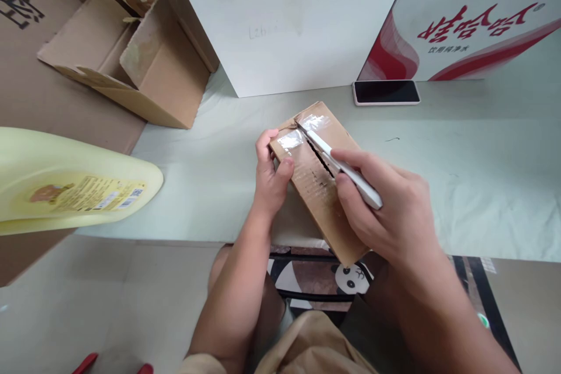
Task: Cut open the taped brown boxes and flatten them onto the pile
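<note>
A small brown cardboard box [335, 222] is held tilted over the front edge of the table, with strips of clear tape on its upper face. A dark, ragged slit runs lengthwise along that face. My left hand [269, 181] grips the far left corner of the box, thumb on top and fingers at the side. In my right hand [397, 204] is a white utility knife [319, 144]. Its tip touches the box at the far end of the slit, near the tape. Part of the box's right side is hidden behind my right hand.
A phone [386, 93] lies on the pale green tablecloth [482, 187]. Behind stand a white box [298, 29] and a red-and-white carton [482, 29]. At left are an open cardboard organizer [170, 70] and a large yellow bottle [79, 181].
</note>
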A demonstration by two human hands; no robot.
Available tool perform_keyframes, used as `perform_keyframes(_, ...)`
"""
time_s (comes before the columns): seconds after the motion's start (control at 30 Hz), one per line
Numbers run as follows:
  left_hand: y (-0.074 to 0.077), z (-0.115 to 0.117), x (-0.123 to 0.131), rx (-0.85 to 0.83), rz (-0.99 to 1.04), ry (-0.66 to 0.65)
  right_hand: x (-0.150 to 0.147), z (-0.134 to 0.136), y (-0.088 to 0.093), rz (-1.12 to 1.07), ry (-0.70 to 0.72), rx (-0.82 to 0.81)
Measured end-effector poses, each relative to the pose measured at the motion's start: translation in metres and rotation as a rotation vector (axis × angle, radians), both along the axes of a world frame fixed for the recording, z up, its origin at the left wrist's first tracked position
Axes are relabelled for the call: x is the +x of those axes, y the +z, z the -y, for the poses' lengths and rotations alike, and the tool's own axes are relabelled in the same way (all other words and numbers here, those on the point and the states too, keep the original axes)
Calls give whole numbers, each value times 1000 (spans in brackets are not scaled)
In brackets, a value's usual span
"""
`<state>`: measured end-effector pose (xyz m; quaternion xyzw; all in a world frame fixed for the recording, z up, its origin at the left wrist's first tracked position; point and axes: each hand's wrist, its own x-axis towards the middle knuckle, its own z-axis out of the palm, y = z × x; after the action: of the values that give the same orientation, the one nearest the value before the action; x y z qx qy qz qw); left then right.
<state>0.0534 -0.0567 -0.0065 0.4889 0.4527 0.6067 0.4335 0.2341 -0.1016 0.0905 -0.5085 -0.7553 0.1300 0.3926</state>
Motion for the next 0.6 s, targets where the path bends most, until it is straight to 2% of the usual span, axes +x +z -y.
perform_keyframes(0.3, -10, -4, -5, 43, -92, -11, -1, 1, 0, 84, -24, 66)
perform_keyframes(0.5, -13, -7, -9, 84, -131, 0, 5, 12, 5, -179, -27, 15)
perform_keyframes(0.6, -13, -7, -12, 91, -80, -11, 15, 18, 2, -341, -64, 19)
